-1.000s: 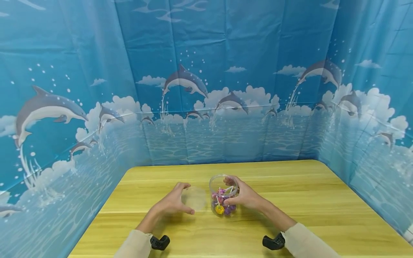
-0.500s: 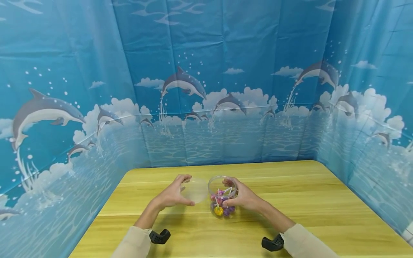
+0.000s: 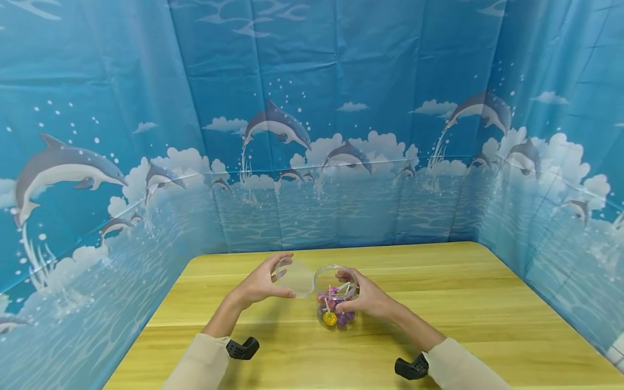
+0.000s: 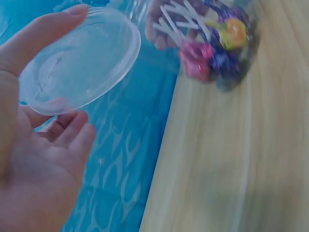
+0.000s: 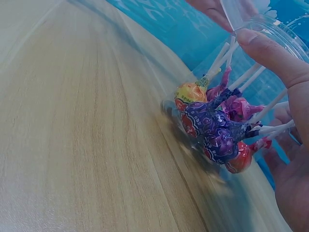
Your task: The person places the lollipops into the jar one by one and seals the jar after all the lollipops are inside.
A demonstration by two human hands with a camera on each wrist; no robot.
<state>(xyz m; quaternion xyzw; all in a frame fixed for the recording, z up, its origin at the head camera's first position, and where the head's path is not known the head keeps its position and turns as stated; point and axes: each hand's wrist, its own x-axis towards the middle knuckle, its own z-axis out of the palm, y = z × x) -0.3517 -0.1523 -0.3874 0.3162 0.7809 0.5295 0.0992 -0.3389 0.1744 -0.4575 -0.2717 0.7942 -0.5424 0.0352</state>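
A clear round lid (image 3: pixel 296 279) is held by its edge between the thumb and fingers of my left hand (image 3: pixel 260 283). The lid is tilted, raised above the table just left of the jar's mouth. My right hand (image 3: pixel 371 297) grips the right side of a clear plastic jar (image 3: pixel 322 297), which stands upright and uncovered on the table. Inside lie several wrapped lollipops (image 5: pixel 217 130), purple, pink, red and yellow, with white sticks. In the left wrist view, the lid (image 4: pixel 91 63) hangs apart from the table, and right-hand fingers show through the jar.
The yellow wood-grain table (image 3: pixel 439 303) spreads around both hands. A blue dolphin-print curtain (image 3: pixel 312 211) rises behind its back edge and along both sides. A black wrist device (image 3: pixel 242 348) sits at the left cuff, another at the right.
My left hand has lifted the lid up from near the tabletop and tilted it more toward the jar. The right hand and jar have stayed nearly still.
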